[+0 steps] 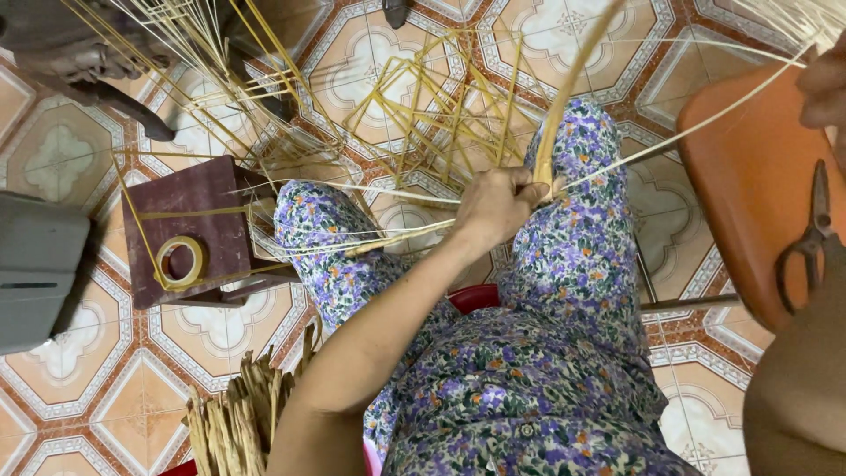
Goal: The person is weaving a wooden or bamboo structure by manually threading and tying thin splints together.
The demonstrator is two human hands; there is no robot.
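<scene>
Head view: left grip (498, 204) clenched around pale bamboo strips (553, 132); right grip (824, 88) at frame edge, state unclear

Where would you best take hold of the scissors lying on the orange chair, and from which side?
Probably by the looped handles at the near end of the scissors, coming from above. They lie flat on the orange chair with the blades pointing away, so the loops are the safe, open part to grip, and nothing lies over them.
</scene>
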